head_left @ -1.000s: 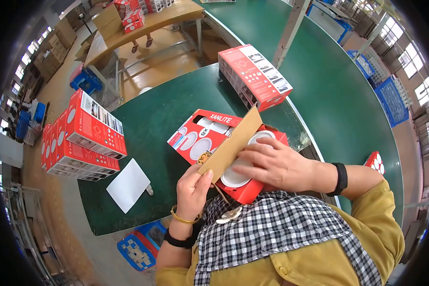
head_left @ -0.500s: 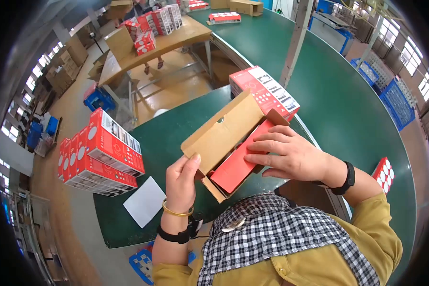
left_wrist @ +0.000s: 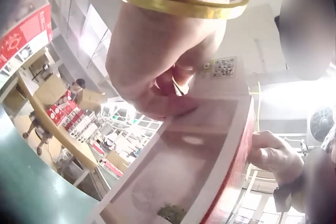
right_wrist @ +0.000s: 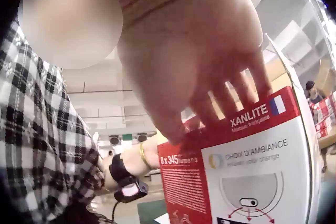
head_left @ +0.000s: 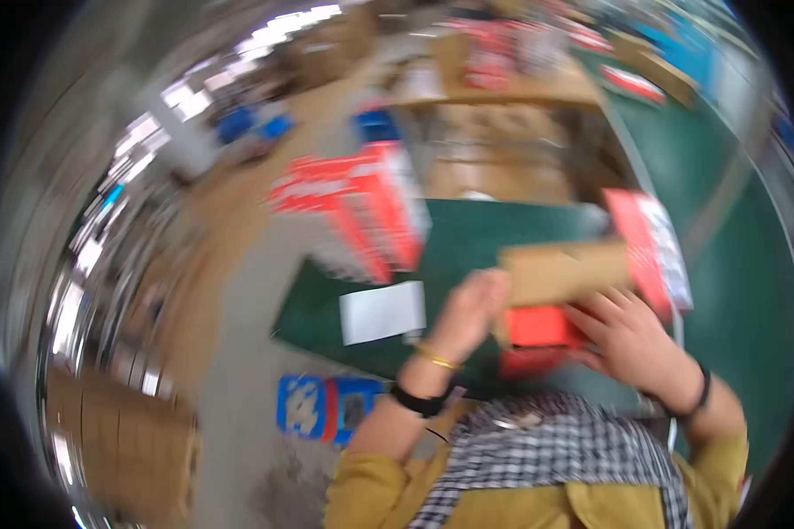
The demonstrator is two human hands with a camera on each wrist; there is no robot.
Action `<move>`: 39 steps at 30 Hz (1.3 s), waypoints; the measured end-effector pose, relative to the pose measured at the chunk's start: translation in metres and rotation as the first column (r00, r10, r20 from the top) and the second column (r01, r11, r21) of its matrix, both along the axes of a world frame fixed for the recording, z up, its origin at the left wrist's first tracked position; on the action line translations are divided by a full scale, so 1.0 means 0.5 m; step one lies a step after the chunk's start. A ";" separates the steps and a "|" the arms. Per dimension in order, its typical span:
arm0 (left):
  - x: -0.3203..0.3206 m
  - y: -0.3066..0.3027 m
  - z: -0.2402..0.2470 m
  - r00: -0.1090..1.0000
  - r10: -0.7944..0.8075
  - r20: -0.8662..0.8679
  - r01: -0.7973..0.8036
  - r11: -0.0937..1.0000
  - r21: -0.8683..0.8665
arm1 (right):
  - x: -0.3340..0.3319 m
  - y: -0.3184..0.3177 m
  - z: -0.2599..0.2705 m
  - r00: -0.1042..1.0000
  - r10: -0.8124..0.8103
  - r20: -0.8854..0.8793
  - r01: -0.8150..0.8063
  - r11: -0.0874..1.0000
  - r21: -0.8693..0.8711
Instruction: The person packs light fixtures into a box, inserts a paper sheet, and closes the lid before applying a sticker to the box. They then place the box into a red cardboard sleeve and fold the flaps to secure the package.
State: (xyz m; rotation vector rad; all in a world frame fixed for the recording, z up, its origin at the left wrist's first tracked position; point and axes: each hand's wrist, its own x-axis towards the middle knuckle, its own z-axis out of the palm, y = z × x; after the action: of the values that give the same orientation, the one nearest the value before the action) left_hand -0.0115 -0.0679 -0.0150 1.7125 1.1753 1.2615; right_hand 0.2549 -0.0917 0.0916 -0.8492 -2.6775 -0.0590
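In the blurred head view, an open red XANLITE carton [head_left: 538, 357] with a brown inner lid flap [head_left: 566, 273] is held over the green table. A plain red panel [head_left: 538, 326] lies inside its opening. My left hand [head_left: 475, 309] pinches the carton's left edge by the flap; the left wrist view shows its fingertips [left_wrist: 181, 106] at that edge. My right hand [head_left: 631, 339] is at the opposite end, fingers over the opening. In the right wrist view, its fingers [right_wrist: 239, 90] reach over the top edge, their tips hidden behind the printed front.
Stacked red cartons [head_left: 362, 207] stand on the table's left, beside a white sheet [head_left: 382, 313]. Another red carton [head_left: 648, 247] stands beyond my right hand. A blue crate [head_left: 304, 406] is below the table's front edge. More cartons [head_left: 494, 53] fill a far wooden table.
A second ago white discs showed in the carton under my right hand; the red panel then covered them. The flap has tipped back. The head view has swung left.
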 end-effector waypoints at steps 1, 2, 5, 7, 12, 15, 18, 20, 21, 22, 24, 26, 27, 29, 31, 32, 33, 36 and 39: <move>0.006 -0.022 0.005 1.000 0.030 0.008 -0.031 0.998 0.048 | 0.003 -0.002 0.001 1.000 -0.007 -0.013 0.006 0.998 -0.058; 0.012 -0.037 -0.008 0.998 0.050 0.030 -0.052 0.996 0.075 | 0.007 -0.008 0.010 1.000 -0.009 -0.027 0.007 0.996 -0.090; -0.002 -0.067 -0.103 0.895 0.053 0.443 0.017 0.988 -0.151 | 0.026 -0.006 0.008 1.000 0.016 0.004 -0.016 0.999 -0.033; -0.028 -0.090 -0.142 0.906 0.205 0.369 -0.057 0.926 -0.374 | 0.042 0.004 0.011 0.995 0.093 0.038 -0.094 0.996 0.009; -0.114 -0.167 -0.287 0.868 0.446 0.220 -0.309 0.830 -0.464 | 0.050 0.015 0.051 0.977 0.198 0.077 -0.195 0.980 -0.043; -0.193 -0.200 -0.360 0.807 0.590 0.013 -0.507 0.704 -0.498 | 0.047 0.017 0.071 0.963 0.239 0.127 -0.228 0.970 -0.089; -0.280 -0.211 -0.409 0.630 0.706 -0.323 -0.764 0.638 -0.097 | 0.043 0.029 0.061 0.968 0.234 0.092 -0.224 0.968 -0.113; -0.359 -0.206 -0.400 0.628 0.590 -0.508 -0.738 0.659 -0.146 | 0.025 0.021 0.046 0.986 0.153 0.068 -0.146 0.984 -0.099; -0.378 -0.209 -0.385 0.561 0.640 -0.524 -0.768 0.640 -0.041 | 0.022 0.013 0.038 0.996 0.081 0.038 -0.078 0.994 -0.080; -0.417 -0.200 -0.394 0.563 0.552 -0.615 -0.772 0.617 -0.154 | 0.021 0.008 0.037 0.995 0.019 0.095 -0.008 0.994 -0.112; -0.463 -0.200 -0.406 0.441 0.589 -0.677 -0.757 0.649 0.072 | 0.005 0.017 0.037 1.000 -0.012 0.027 0.015 0.994 -0.105; -0.491 -0.187 -0.392 0.434 0.507 -0.745 -0.712 0.700 0.061 | 0.001 0.010 0.041 0.998 -0.056 0.040 0.060 0.994 -0.088; -0.501 -0.176 -0.384 0.395 0.398 -0.828 -0.634 0.770 0.068 | -0.006 0.008 0.042 0.997 -0.064 0.036 0.066 0.996 -0.063; -0.518 -0.152 -0.398 0.355 0.271 -0.895 -0.524 0.850 0.049 | -0.015 0.000 0.047 0.994 -0.102 0.038 0.105 0.992 -0.072; -0.533 -0.119 -0.427 0.213 0.233 -0.949 -0.341 0.928 0.151 | -0.025 -0.007 0.050 0.993 -0.113 0.022 0.113 0.993 -0.031; -0.532 -0.108 -0.433 0.180 0.262 -0.948 -0.269 0.940 0.209 | -0.028 -0.014 0.053 0.988 -0.149 0.031 0.150 0.988 -0.034; -0.531 -0.096 -0.437 0.190 0.255 -0.948 -0.251 0.946 0.204 | -0.029 -0.020 0.053 0.985 -0.170 0.037 0.171 0.985 -0.036; -0.535 -0.054 -0.462 0.237 0.054 -0.970 -0.260 0.966 -0.009 | -0.031 -0.040 0.060 0.978 -0.208 0.016 0.208 0.978 -0.029; -0.518 -0.043 -0.421 0.161 -0.078 -0.984 -0.297 0.947 -0.123 | -0.027 -0.061 0.062 0.975 -0.223 0.009 0.223 0.974 -0.040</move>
State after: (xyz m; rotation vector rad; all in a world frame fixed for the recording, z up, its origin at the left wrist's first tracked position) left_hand -0.2704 -0.0894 -0.2255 2.2307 2.1050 -0.3134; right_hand 0.2412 -0.1219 0.1226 -1.1615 -2.5839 -0.0593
